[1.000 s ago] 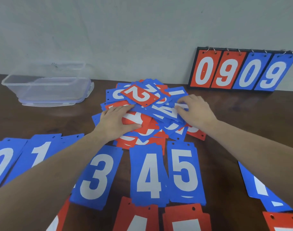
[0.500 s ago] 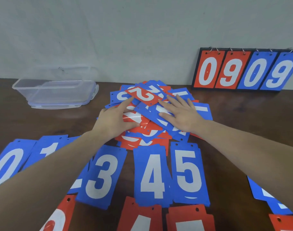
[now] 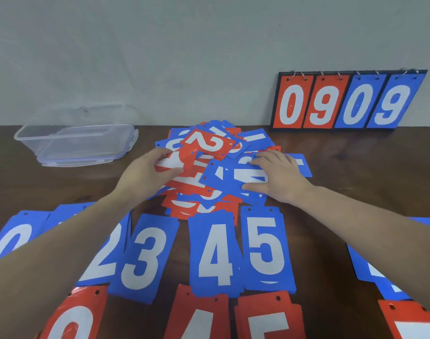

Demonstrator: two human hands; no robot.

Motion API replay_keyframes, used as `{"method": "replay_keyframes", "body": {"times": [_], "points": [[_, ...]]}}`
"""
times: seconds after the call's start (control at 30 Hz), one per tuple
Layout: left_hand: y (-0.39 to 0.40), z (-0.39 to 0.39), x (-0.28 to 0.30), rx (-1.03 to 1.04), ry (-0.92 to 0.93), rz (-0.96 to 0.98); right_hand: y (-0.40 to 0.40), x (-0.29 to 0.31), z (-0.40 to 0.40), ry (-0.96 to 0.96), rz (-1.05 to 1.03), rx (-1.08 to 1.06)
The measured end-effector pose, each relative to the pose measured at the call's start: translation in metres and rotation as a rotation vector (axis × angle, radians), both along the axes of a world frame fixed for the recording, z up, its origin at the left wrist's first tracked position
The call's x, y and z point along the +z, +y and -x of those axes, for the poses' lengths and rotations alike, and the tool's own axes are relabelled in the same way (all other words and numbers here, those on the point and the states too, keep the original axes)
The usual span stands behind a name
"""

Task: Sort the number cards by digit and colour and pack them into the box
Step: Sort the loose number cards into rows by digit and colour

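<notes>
A mixed pile of red and blue number cards [image 3: 210,200] lies in the middle of the brown table, with a red 2 card [image 3: 209,143] on top at the back. My left hand [image 3: 145,174] pinches a red card [image 3: 182,160] at the pile's left side, thumb on top. At the pile's right side my right hand [image 3: 280,177] holds a blue card [image 3: 223,177] by its edges, fingers curled over the far edge and thumb at the near edge. The clear plastic box [image 3: 74,143] stands open at the back left, apart from both hands.
Sorted blue cards lie in a near row: 0 [image 3: 11,238], 2 [image 3: 106,263], 3 [image 3: 145,255], 4 [image 3: 216,253], 5 [image 3: 265,245]. Red cards [image 3: 197,319] form a row below them. More blue cards [image 3: 370,270] lie near right. A flip scoreboard [image 3: 346,101] leans on the wall.
Both hands went from lying flat on the pile to taking hold of cards: the left now pinches a red card, the right has slid rightward and grips a blue card.
</notes>
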State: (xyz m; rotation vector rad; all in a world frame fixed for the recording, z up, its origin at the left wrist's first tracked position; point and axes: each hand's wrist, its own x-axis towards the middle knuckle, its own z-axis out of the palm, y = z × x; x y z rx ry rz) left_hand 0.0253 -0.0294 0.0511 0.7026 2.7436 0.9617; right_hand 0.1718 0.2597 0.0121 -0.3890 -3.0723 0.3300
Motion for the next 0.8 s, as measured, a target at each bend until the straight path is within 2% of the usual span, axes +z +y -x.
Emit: {"method": "replay_keyframes", "body": {"times": [0.2, 0.37, 0.5, 0.67, 0.8], "points": [[0.009, -0.021, 0.009, -0.012, -0.037, -0.073, -0.006, 0.023, -0.007, 0.218, 0.062, -0.052], [0.024, -0.039, 0.027, 0.017, -0.107, -0.207, -0.001, 0.044, -0.02, 0.333, 0.571, -0.298], [0.042, -0.06, 0.033, 0.043, -0.142, -0.241, 0.0, 0.056, -0.042, 0.408, 0.959, -0.466], [0.064, -0.094, 0.034, 0.067, -0.331, -0.335, 0.005, 0.053, -0.085, 0.362, 1.181, -0.5], [0.078, -0.118, 0.028, 0.092, -0.446, -0.485, 0.016, 0.047, -0.121, 0.36, 1.25, -0.462]]}}
